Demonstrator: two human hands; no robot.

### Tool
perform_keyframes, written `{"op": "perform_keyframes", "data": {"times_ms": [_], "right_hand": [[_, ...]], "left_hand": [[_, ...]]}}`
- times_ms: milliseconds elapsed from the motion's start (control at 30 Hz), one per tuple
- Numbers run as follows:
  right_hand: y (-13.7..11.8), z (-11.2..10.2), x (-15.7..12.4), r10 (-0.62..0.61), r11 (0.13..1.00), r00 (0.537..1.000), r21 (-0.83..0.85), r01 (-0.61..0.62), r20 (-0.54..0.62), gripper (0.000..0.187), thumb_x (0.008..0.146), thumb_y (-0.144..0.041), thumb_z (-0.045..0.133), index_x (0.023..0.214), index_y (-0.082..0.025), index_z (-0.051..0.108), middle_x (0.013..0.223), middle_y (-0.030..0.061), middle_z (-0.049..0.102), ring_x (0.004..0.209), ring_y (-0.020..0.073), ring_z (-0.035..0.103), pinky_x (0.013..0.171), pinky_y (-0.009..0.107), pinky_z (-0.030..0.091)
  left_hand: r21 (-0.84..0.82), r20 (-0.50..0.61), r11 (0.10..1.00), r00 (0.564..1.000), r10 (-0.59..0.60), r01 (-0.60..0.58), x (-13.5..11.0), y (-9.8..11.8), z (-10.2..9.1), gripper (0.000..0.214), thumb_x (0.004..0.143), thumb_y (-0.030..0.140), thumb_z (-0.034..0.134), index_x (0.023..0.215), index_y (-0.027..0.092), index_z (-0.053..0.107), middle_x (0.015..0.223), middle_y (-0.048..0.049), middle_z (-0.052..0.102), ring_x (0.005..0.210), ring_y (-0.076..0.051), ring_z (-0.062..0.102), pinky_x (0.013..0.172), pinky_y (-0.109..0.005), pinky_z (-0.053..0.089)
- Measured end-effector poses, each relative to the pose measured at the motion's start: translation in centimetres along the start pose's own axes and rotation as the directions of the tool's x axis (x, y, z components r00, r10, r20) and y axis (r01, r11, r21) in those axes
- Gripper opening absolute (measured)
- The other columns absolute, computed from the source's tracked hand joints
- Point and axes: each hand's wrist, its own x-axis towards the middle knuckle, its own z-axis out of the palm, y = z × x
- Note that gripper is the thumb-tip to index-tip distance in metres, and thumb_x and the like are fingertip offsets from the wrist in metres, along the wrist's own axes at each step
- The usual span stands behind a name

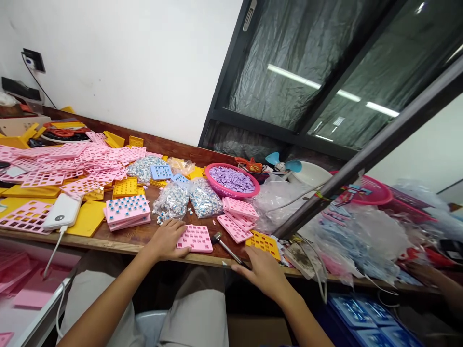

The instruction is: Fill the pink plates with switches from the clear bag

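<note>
My left hand [167, 239] grips the left side of a pink panel with rows of square holes [195, 238], its thumb at the near corner and its fingers at the far one. The panel lies flat near the table's front edge. Just right of it a small hammer [226, 247] lies with its head near the panel and its dark handle end pointing at me. My right hand [263, 271] is open, thumb and fingers apart around that handle end. Its fingertips are next to a yellow perforated panel [264, 245]; whether they touch it, I cannot tell.
Pink panels with blue pieces [128, 210] are stacked at left. Bags of small white-and-blue parts [206, 197] stand behind, beside a pink basket [209, 180] of purple pieces. A slanted metal post [347, 168] rises at right. A power bank [63, 212] trails a cable.
</note>
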Motion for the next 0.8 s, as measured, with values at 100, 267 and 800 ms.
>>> {"op": "perform_keyframes", "data": {"times_ms": [100, 267, 800], "right_hand": [[2.5, 1.7, -4.9, 0.063, 0.994, 0.998, -0.085, -0.063, -0.005, 0.038, 0.095, -0.054, 0.053, 0.098, -0.021, 0.07, 0.1, 0.0139, 0.074, 0.091, 0.0329, 0.069, 0.082, 0.043, 0.05], [2.0, 2.6, -6.9, 0.217, 0.976, 0.975, -0.026, -0.218, -0.044, 0.045, 0.105, -0.042, 0.026, 0.104, -0.021, 0.066, 0.099, 0.0122, 0.075, 0.084, 0.0297, 0.073, 0.069, 0.037, 0.051], [0.2, 1.5, -2.4, 0.25, 0.967, 0.968, -0.039, -0.25, -0.011, 0.044, 0.106, -0.044, 0.026, 0.107, -0.021, 0.064, 0.087, 0.0111, 0.077, 0.079, 0.0311, 0.074, 0.064, 0.034, 0.047]], "left_hand": [[0.026, 0.003, 1.0, 1.0, -0.014, 0.014, 0.6, 0.7, 0.8, 0.065, 0.09, 0.066, 0.05, 0.14, 0.024, 0.056, 0.14, -0.0133, 0.059, 0.134, -0.037, 0.047, 0.12, -0.056, 0.018], [0.026, 0.059, 0.999, 0.997, -0.044, 0.043, 2.3, 1.8, 2.8, 0.062, 0.099, 0.059, 0.036, 0.143, 0.018, 0.052, 0.145, -0.0166, 0.055, 0.136, -0.034, 0.048, 0.117, -0.051, 0.027], [0.031, 0.1, 0.996, 0.991, -0.083, 0.081, 2.8, 1.3, 4.7, 0.069, 0.101, 0.061, 0.03, 0.152, 0.017, 0.042, 0.158, -0.0161, 0.043, 0.147, -0.031, 0.037, 0.122, -0.05, 0.021]]}}
